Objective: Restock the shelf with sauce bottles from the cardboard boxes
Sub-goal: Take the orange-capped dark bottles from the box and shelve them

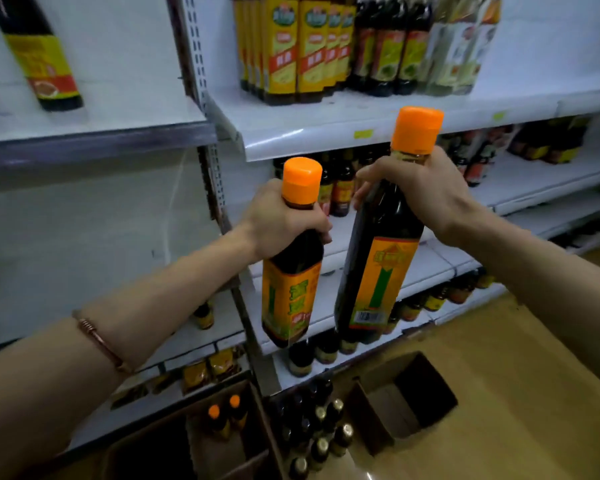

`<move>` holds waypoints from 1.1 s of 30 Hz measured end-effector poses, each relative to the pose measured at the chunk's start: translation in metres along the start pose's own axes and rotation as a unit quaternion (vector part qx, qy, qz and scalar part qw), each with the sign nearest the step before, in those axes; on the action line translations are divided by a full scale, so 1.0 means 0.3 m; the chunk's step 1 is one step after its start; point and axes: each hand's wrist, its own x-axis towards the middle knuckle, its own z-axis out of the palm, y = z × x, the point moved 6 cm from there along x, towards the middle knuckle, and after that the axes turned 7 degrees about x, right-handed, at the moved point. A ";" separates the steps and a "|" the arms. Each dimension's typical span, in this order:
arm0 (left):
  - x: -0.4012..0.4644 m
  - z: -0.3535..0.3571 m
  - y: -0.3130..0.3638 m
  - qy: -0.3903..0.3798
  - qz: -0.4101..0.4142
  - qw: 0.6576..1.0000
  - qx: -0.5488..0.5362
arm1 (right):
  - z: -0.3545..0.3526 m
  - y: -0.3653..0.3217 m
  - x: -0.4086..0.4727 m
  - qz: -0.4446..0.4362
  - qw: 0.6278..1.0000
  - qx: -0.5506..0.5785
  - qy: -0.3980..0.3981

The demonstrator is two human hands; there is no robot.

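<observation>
My left hand grips the neck of a dark sauce bottle with an orange cap and orange-green label. My right hand grips the neck of a second, matching bottle, held higher and a little nearer the shelves. Both bottles hang upright in front of the white shelf unit, level with its middle tiers. Below, an open cardboard box on the floor holds two orange-capped bottles.
The top shelf carries yellow-labelled bottles and dark bottles. More dark bottles stand on the lower tiers. Several gold-capped bottles stand on the floor beside another open box. Wooden floor lies to the right.
</observation>
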 end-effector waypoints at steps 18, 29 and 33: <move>0.645 1.064 0.489 -0.153 0.046 0.985 -0.061 | -1.207 0.068 -0.126 0.035 0.982 -0.071 0.174; 0.937 1.506 0.601 -0.214 0.059 0.971 -0.091 | -1.695 0.217 -0.138 0.054 0.965 -0.092 0.238; 1.071 1.614 0.603 -0.205 0.062 0.974 -0.079 | -1.835 0.268 -0.067 0.049 0.964 -0.098 0.244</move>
